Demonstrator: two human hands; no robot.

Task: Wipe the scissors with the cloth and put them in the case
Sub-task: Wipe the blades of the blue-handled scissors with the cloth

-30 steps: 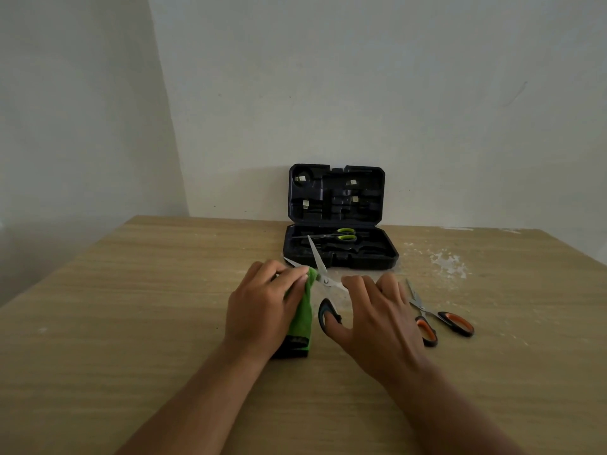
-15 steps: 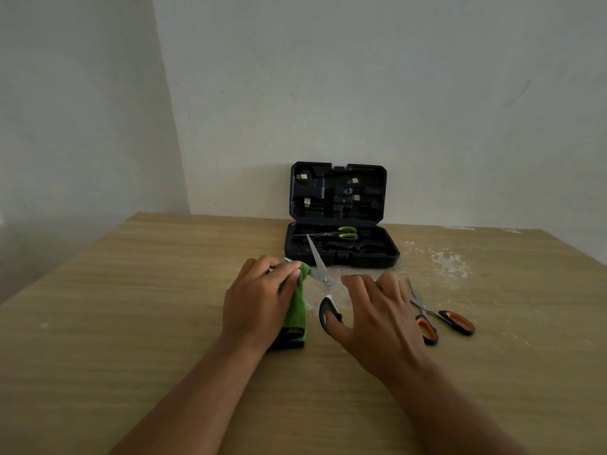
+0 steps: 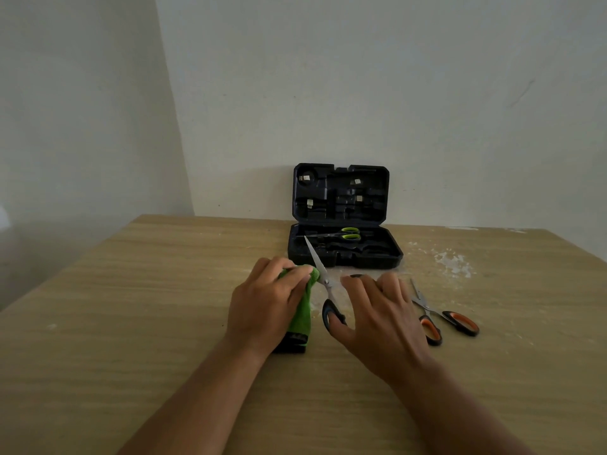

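Open scissors with black handles [image 3: 323,279] lie on the wooden table [image 3: 131,323] in front of the case. One blade points up and to the left; the other is hidden under the green cloth [image 3: 303,310]. My left hand [image 3: 262,300] grips that cloth and presses it against the scissors near the pivot. My right hand [image 3: 381,313] holds the handles, with its thumb through the near loop. The black case [image 3: 361,259] stands open behind them, lid upright against the wall. A pair of green-handled scissors [image 3: 348,233] lies inside it.
A pair of orange-handled scissors [image 3: 440,318] lies on the table just right of my right hand. White powdery marks [image 3: 453,262] spot the table to the right of the case. Walls close off the back and left.
The tip of the lower blade, which showed past my left fingers a second ago, is now covered by the cloth and hand. Both hands have barely shifted.
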